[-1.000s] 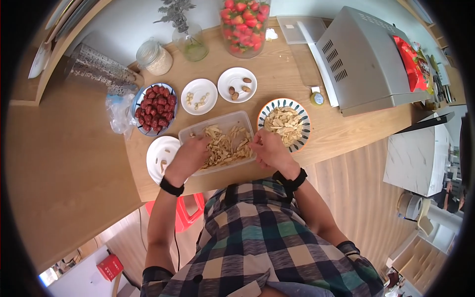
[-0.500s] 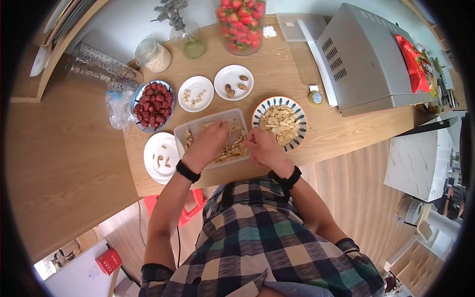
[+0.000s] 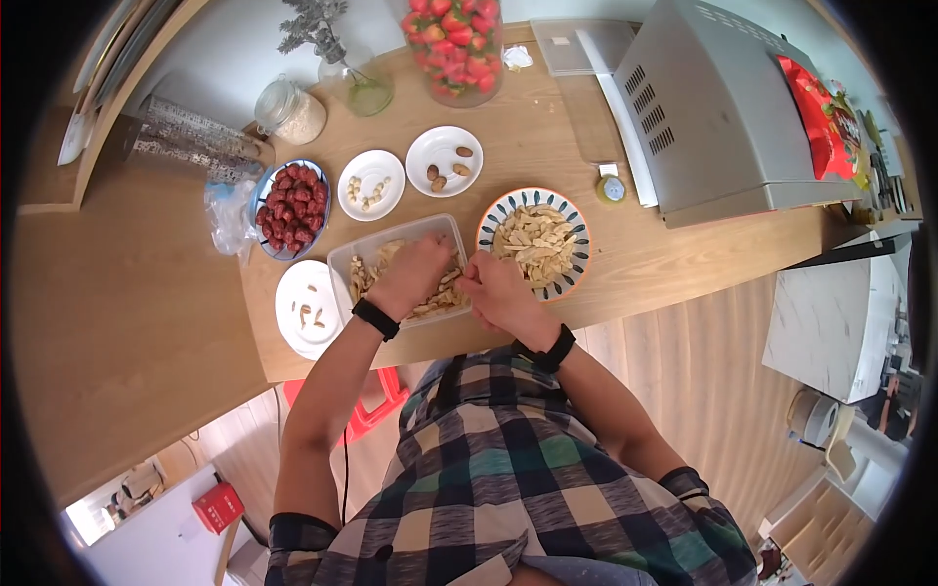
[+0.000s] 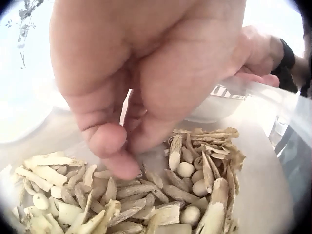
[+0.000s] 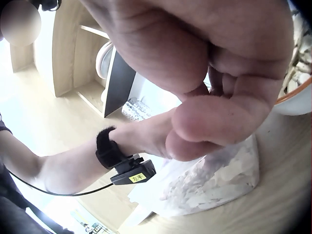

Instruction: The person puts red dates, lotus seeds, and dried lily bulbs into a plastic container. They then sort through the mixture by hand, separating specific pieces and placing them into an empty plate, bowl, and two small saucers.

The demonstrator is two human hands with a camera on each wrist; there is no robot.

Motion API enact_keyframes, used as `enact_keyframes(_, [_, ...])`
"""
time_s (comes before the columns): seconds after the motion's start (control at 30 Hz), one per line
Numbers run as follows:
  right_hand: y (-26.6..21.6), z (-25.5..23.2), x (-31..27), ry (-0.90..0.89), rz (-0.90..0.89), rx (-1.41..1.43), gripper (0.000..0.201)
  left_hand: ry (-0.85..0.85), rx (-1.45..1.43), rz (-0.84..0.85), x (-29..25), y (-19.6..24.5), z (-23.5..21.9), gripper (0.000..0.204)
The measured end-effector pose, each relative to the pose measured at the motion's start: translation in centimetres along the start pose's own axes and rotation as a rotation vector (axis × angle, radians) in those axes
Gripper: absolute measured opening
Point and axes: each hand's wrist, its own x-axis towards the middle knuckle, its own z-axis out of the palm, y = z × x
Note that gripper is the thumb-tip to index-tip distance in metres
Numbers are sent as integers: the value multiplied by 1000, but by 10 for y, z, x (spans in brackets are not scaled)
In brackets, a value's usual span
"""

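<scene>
My left hand (image 3: 415,276) reaches down into a clear plastic box (image 3: 334,278). In the left wrist view its bent fingertips are right at a mix of pale dried slices (image 4: 222,204), small spindle-shaped dried roots (image 4: 131,209) and round pale balls (image 4: 185,169); no piece shows between them. Beside the box's right side is my right hand (image 3: 503,295), fingers curled with the tips together. The right wrist view shows nothing in its grip, though the palm is hidden. Just beyond that hand stands a patterned bowl (image 3: 583,244) of dried slices (image 3: 534,242).
Small white plates hold spindle-shaped roots (image 3: 306,315), round pale pieces (image 3: 367,192) and brown nut-like pieces (image 3: 462,169). Red dates (image 3: 291,208) fill a bowl at left. Behind stand a glass jar (image 3: 293,115), a vase (image 3: 366,90) and strawberries (image 3: 454,49); a grey appliance (image 3: 723,117) is at right.
My left hand has moved right, from the box's left side to its middle and far right part. The right hand stays curled beside the box. The head view has shifted slightly.
</scene>
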Motion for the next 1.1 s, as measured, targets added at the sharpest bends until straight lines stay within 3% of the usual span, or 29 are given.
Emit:
enact_keyframes(0.13, [-4,-1,1,-25,8,-5,18,85,-158,-29,-7,-8,-9,23])
enact_keyframes(0.23, [-9,-3,0,-38,14,-11,19,249,-334,5,-17,-14,-13,18])
enact_keyframes(0.3, [-7,-4,2,-50,37,-25,20,189,-1138,-401,-34,2,-38,13])
enact_keyframes(0.33, [-6,-4,3,-56,36,-32,20,197,-1142,-405,-42,3,-45,13])
enact_keyframes(0.43, [-6,0,4,-30,59,-14,21,354,-1609,-432,-76,2,-61,12])
enact_keyframes(0.47, [-9,2,3,2,64,-14,20,367,-1611,-434,-89,-2,-61,12])
enact_keyframes(0.53, [-10,5,2,29,60,-22,19,487,-1740,-319,-117,-19,-64,12])
enact_keyframes(0.67, [-12,8,1,68,96,-52,20,691,-1734,-358,-169,-58,-47,11])
enact_keyframes(0.73, [-16,11,-1,93,110,-82,20,705,-1663,-449,-194,-85,-26,11])
enact_keyframes(0.8, [-20,13,-1,120,162,-64,19,732,-1392,-651,-209,-111,0,12])
enact_keyframes(1.1, [-20,24,-2,224,172,-105,17,634,-1053,-710,-220,-155,28,17])
